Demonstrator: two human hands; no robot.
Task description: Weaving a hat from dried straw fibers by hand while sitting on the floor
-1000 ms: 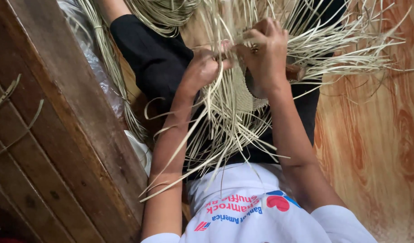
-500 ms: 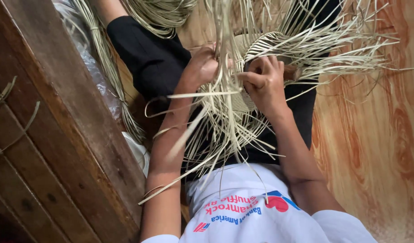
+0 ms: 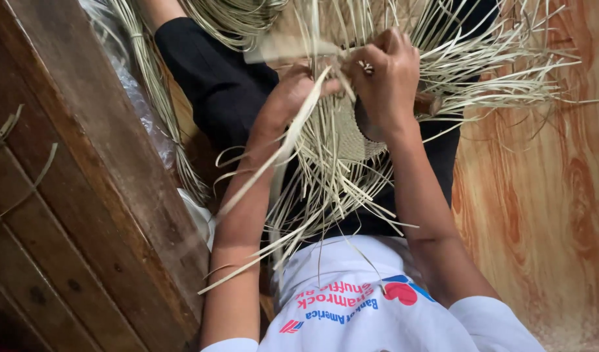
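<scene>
Over the lap, between two raised forearms, both hands are busy at the top of a woven straw piece [image 3: 351, 133], a finely plaited patch with loose pale strands [image 3: 312, 189] fanning out all round it. Left hand [image 3: 296, 91] is curled tight, fingers pinched on a strand at the weave's edge, one long flat strip trailing down along that forearm. Right hand [image 3: 387, 78] is closed too, fingertips bent in on the strands just beside the left, the two hands nearly touching. Risk here, I'd say: a dry strand could snap or slip out of the pinch if pulled hard, and with so many loose ends crossing, the wrong one could get picked up and spoil the pattern. Count: two hands, one woven piece, loose strands far too many to number. Another straw bundle [image 3: 149, 85] lies along the left by a wooden plank [image 3: 84, 195]; orange wood-grain floor [image 3: 540, 195] on the right; black trousers [image 3: 214, 85] beneath.
</scene>
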